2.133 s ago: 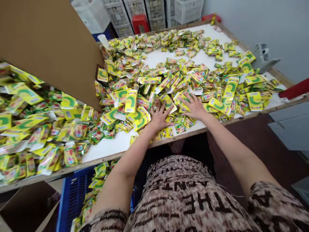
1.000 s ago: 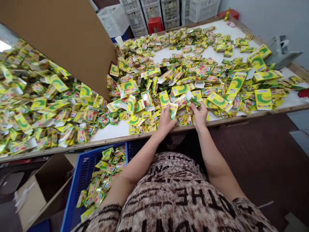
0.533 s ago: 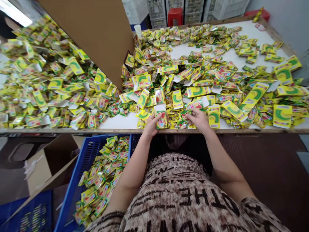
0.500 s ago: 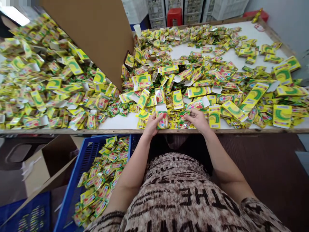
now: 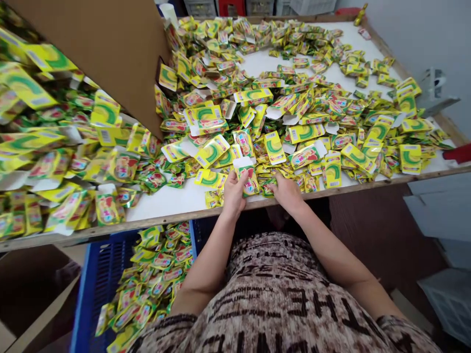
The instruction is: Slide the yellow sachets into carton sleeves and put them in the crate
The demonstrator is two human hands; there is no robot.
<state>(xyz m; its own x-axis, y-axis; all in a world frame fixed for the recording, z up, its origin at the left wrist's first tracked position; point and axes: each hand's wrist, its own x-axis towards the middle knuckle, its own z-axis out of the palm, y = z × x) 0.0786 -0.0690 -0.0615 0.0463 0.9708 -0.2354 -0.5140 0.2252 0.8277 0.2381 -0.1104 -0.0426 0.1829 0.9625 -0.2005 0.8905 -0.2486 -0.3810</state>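
Observation:
My left hand [image 5: 234,193] grips a small candy box [image 5: 247,175] by its side at the table's front edge. Its white top flap [image 5: 243,162] stands open, facing away from me. Just right of it, my right hand [image 5: 288,192] has its fingers closed at a green and yellow candy packet [image 5: 268,187], mostly covered by the fingertips. Small sealed packets lie under and around both hands. Flat yellow boxes with a green curved print, such as a yellow box [image 5: 274,148], lie just beyond.
Heaps of boxes and packets cover much of the white table [image 5: 158,202]. A brown cardboard panel [image 5: 106,54] stands at the left. Below the front edge, a blue crate [image 5: 84,294] holds many packets. A white cup [image 5: 168,13] stands at the back.
The camera view has turned, so the table now slants. My right hand has drawn a little closer to the box in my left hand. The left hand keeps its hold.

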